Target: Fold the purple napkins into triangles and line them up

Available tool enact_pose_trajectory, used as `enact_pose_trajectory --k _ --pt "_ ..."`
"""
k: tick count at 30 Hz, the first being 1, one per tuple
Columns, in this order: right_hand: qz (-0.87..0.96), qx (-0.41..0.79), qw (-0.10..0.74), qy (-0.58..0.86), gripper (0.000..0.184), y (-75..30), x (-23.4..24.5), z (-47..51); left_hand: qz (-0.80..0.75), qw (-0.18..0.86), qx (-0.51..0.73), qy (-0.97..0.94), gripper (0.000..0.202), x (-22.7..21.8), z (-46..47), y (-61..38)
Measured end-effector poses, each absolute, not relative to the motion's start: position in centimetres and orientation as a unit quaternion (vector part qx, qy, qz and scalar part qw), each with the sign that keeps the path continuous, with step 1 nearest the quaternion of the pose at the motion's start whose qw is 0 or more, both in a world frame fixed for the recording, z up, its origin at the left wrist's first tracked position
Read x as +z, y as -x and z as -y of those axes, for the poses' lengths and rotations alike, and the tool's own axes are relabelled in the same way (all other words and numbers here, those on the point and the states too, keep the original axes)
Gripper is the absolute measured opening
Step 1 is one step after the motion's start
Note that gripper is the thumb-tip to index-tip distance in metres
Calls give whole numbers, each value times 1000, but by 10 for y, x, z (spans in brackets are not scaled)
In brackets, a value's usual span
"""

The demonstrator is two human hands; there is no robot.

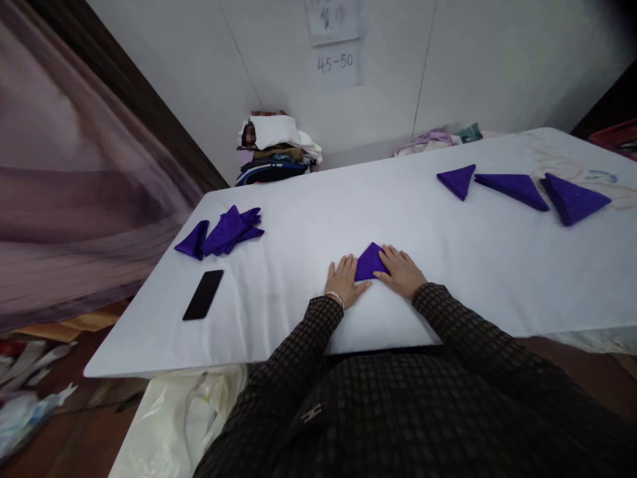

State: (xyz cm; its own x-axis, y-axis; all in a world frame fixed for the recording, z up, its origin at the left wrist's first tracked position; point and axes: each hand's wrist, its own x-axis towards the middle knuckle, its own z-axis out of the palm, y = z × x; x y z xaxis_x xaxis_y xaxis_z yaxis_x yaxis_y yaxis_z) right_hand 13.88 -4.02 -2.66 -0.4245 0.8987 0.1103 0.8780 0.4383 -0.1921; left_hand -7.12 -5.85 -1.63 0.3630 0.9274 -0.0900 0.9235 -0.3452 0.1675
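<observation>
A purple cloth napkin (pixel 369 261) folded into a small triangle lies on the white table (pixel 308 219) right in front of me. My left hand (pixel 344 281) lies flat on its left corner with fingers stretched out. My right hand (pixel 401 270) rests flat on its right side, fingers also extended. Neither hand grips anything. Three folded purple triangles lie in a row at the far right: the nearest one (pixel 458 179), the middle one (pixel 512 188) and the outermost one (pixel 572 198).
A loose pile of unfolded purple napkins (pixel 222 232) lies at the table's left. A black phone (pixel 204 294) lies near the left front edge. A stack of folded clothes (pixel 275 149) sits by the wall. A plastic bag (pixel 184 411) hangs below the table edge.
</observation>
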Motion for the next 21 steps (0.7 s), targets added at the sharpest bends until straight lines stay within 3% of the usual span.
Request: enact_pose_trajectory --k 6,13,21 --pt "843 51 79 530 72 -140 -24 40 -611 108 26 -784 74 -14 80 92" --pt "844 48 95 525 71 -141 -28 39 -631 96 150 -755 41 -18 86 106" --pt "843 58 119 521 71 -142 -30 38 -628 101 203 -744 20 -15 80 102"
